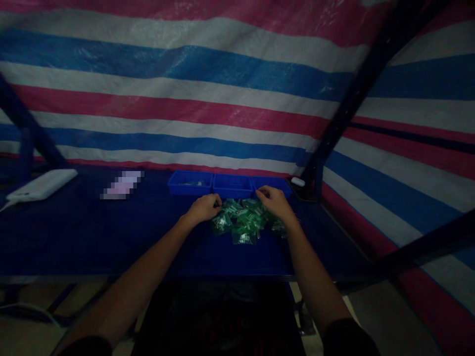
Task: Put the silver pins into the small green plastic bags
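Note:
A heap of small clear packets with green parts inside point(243, 220) lies on the dark blue table point(92, 232), just in front of three blue trays. My left hand point(203, 207) rests at the heap's left edge with fingers curled on the packets. My right hand point(273, 201) lies on the heap's upper right side, fingers bent down into it. What either hand holds under its fingers is hidden in the dim light.
Three blue trays point(190, 183) point(233, 185) point(272, 184) stand side by side behind the heap. A white flat device point(42, 185) lies at the far left, a pale blurred item point(122, 184) near it. A striped tarp hangs behind; dark frame posts point(345, 113) rise at right.

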Tool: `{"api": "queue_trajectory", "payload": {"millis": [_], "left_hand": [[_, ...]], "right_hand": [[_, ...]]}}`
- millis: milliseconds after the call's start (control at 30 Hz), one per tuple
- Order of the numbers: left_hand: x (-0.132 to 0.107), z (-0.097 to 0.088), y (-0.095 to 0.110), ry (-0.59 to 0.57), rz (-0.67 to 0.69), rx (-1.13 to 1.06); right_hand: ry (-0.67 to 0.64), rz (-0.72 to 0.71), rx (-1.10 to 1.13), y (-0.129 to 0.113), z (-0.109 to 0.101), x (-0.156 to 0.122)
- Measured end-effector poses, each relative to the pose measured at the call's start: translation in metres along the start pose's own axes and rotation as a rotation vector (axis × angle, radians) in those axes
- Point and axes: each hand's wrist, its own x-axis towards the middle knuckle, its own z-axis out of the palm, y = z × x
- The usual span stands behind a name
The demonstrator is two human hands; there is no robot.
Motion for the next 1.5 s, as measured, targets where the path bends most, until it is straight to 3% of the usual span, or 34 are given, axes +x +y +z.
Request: {"api": "queue_trajectory", "payload": {"millis": [200,367,467,600,767,867,1000,1100,1200,1333,1500], "left_hand": [[-0.002,-0.002,0.009,-0.004,-0.14,-0.106],[0.0,-0.004,0.009,-0.115,-0.045,-0.445],[0.001,-0.01,0.014,0.07,0.031,-0.516],[-0.003,-0.019,0.022,0.365,0.121,-0.312],[-0.007,-0.023,0.024,0.517,0.216,-0.169],[-0.004,-0.023,0.015,0.401,0.213,-0.12],[-0.002,-0.02,0.0,0.018,0.144,-0.139],[-0.004,-0.02,0.0,-0.12,0.148,-0.235],[-0.009,-0.021,0.014,-0.15,0.229,-0.282],[-0.021,-0.017,0.045,-0.065,0.456,-0.132],[-0.032,-0.003,0.068,-0.144,0.688,-0.002]], "right_hand": [[-0.369,-0.213,0.018,-0.044,0.017,0.034],[-0.236,-0.345,0.053,-0.06,0.036,0.027],[-0.109,-0.369,0.061,-0.053,0.038,0.015],[0.029,-0.171,0.226,-0.047,0.039,0.014],[-0.115,0.046,0.579,-0.049,0.042,0.021],[-0.141,0.027,0.574,-0.048,0.041,0.02],[-0.112,-0.161,0.212,-0.047,0.039,0.014],[-0.195,-0.272,0.04,-0.048,0.039,0.01],[-0.224,-0.292,0.004,-0.047,0.038,0.01],[-0.198,-0.212,-0.058,-0.038,0.037,0.015],[-0.237,-0.227,-0.047,-0.032,0.04,0.016]]}}
